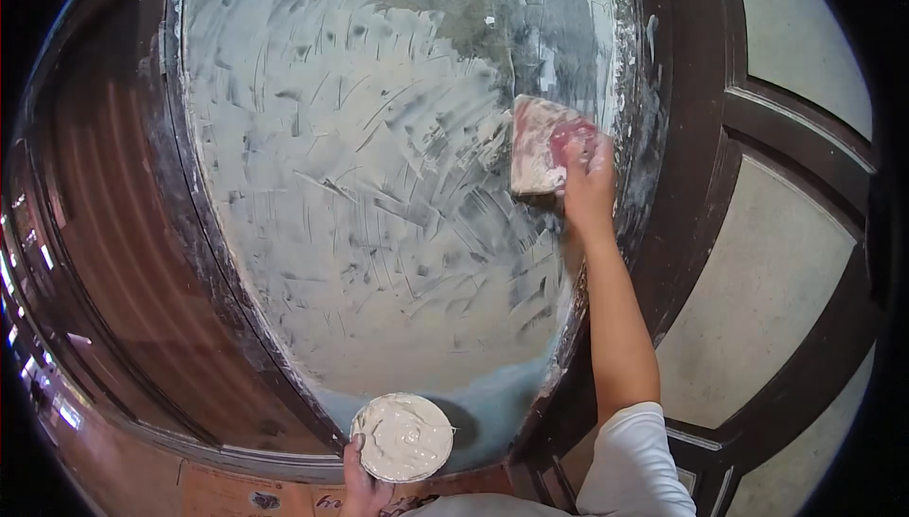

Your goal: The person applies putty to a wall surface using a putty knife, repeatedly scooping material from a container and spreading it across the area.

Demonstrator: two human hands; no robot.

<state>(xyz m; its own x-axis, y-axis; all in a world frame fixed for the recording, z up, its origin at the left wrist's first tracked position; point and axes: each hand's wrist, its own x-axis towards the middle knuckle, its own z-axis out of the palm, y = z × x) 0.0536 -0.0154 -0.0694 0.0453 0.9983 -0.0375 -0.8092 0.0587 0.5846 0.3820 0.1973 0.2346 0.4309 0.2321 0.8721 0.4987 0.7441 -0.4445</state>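
My right hand [582,162] is closed round the grip of a reddish plastering float [538,129] smeared with cream putty. The float is up against the right part of the wall panel [341,223], close to its edge; I cannot tell how firmly it touches. Streaky pale putty coats much of the panel, and bare grey shows at the top. Low in front, my left hand [363,484] grips a round tub of putty [402,436], thumb at its rim. Cream putty with a swirled surface fills the tub.
Dark wooden frames border the panel, with a brown door [123,195] on the left and pale inset panels [757,290] on the right. A strip of bluish wall [507,399] shows below the putty. Printed cardboard [227,493] lies on the floor at bottom left.
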